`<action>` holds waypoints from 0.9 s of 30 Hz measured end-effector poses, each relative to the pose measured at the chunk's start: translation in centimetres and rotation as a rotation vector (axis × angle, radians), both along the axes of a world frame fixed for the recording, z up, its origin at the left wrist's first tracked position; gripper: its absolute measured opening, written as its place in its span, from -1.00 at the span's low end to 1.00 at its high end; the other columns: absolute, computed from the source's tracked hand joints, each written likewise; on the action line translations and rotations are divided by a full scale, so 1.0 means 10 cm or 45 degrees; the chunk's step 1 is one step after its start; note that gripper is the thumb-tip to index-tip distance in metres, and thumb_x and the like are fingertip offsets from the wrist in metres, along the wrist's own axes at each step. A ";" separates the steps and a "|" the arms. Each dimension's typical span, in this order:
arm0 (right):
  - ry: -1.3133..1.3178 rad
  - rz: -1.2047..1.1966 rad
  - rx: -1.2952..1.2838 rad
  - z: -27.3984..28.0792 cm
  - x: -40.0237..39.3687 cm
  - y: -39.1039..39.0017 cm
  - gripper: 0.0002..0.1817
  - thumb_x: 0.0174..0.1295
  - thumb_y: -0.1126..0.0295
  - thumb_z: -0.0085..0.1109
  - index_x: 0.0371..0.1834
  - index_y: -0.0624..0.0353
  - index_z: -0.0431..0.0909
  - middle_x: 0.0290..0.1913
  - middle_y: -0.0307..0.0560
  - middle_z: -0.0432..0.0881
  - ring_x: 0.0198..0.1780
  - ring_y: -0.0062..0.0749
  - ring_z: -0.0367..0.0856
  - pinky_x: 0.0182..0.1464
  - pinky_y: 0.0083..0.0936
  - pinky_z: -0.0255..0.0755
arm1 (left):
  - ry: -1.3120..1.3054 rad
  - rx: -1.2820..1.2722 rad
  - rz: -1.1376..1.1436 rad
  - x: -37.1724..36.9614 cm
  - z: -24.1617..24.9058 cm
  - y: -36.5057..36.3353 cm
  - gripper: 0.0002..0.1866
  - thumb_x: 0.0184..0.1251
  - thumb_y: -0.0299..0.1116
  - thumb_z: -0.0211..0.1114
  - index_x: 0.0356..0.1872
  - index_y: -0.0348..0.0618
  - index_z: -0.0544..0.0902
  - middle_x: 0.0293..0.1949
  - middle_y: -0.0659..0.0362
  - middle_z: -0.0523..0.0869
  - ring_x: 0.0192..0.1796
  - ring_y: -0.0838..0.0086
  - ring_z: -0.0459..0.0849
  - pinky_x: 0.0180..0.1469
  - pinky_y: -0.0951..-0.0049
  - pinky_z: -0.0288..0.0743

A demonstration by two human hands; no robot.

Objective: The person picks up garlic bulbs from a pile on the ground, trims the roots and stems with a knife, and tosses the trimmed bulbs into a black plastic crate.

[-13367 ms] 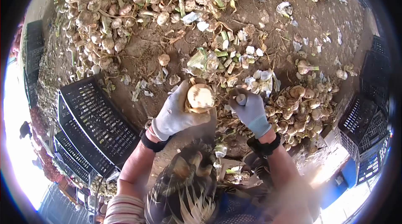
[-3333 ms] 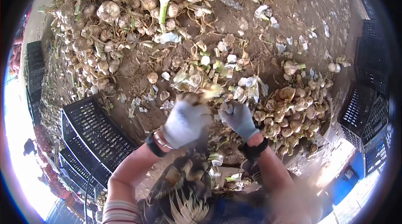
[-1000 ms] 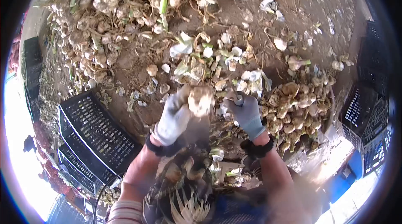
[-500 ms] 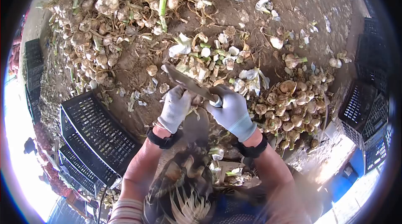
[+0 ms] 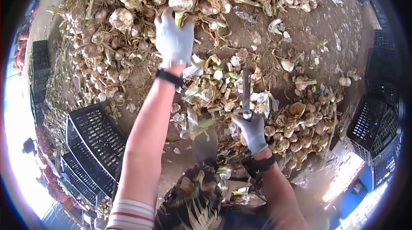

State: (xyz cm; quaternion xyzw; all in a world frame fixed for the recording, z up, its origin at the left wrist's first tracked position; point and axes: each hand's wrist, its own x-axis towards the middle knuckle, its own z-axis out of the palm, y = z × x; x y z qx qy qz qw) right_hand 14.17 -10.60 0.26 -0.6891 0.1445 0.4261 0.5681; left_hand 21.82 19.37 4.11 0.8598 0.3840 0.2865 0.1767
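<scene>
My left hand [image 5: 175, 36], in a pale glove, reaches to the front of the garlic heap. Its fingers are apart, on either side of the green stem of a garlic bulb [image 5: 180, 3]; the bulb lies just beyond the fingertips. Lower down, my gloved right hand [image 5: 252, 130] is closed round the handle of a knife [image 5: 246, 90], its blade pointing up and away from me. Under the blade lie cut stems and papery leaf scraps [image 5: 214, 84]. To the right of that hand is a pile of trimmed garlic bulbs [image 5: 300, 120].
Stacked black plastic crates [image 5: 96, 133] stand at the left, with more crates [image 5: 365, 116] at the right. The large garlic heap [image 5: 122, 18] spreads over the earth floor [image 5: 257, 36] ahead. A blue container [image 5: 360, 195] sits at the lower right.
My hands were together at the knife; they have separated. The left has moved forward to the stemmed bulb in the heap. The right has drawn back, turning the knife blade to point away.
</scene>
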 end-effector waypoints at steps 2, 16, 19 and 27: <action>0.045 -0.074 0.092 0.04 0.09 0.08 -0.91 0.21 0.47 0.41 -0.28 0.23 0.71 -0.46 -0.37 0.63 -0.51 -0.75 0.52 -0.50 -0.69 0.34 | 0.149 -0.475 0.149 0.25 0.01 0.20 -0.52 0.15 -0.22 0.43 0.01 -0.20 0.47 -0.13 -0.12 0.72 -0.09 0.02 0.74 0.03 0.14 0.59; -0.277 -0.003 0.517 0.53 0.52 0.70 -0.70 0.23 0.54 0.39 0.05 0.29 0.70 -0.15 -0.15 0.76 -0.21 -0.60 0.67 -0.12 -0.62 0.57 | -0.302 -2.021 -0.536 -1.34 0.02 -0.95 -0.29 0.12 -0.68 0.41 0.36 -0.22 0.39 0.04 0.12 0.70 0.04 0.46 0.69 0.05 0.45 0.61; -0.536 0.332 0.236 0.59 0.39 0.60 -0.74 0.21 0.44 0.41 -0.05 0.23 0.73 -0.33 -0.22 0.74 -0.30 -0.66 0.64 -0.24 -0.60 0.53 | -0.443 -1.999 -0.479 -1.53 -0.06 -0.90 -0.27 0.18 -0.70 0.41 0.40 -0.23 0.34 0.11 0.18 0.65 0.06 0.50 0.67 0.11 0.44 0.61; -1.597 1.153 -0.297 0.86 0.30 0.55 -0.91 0.13 0.33 0.30 -0.33 0.02 0.64 -0.45 -0.13 0.59 -0.45 -0.16 0.65 -0.36 -0.23 0.48 | -0.271 -1.671 -0.743 -1.95 -0.52 -0.73 -0.04 0.18 -0.35 0.56 0.52 -0.30 0.12 0.05 0.11 0.70 0.03 0.43 0.70 0.07 0.38 0.65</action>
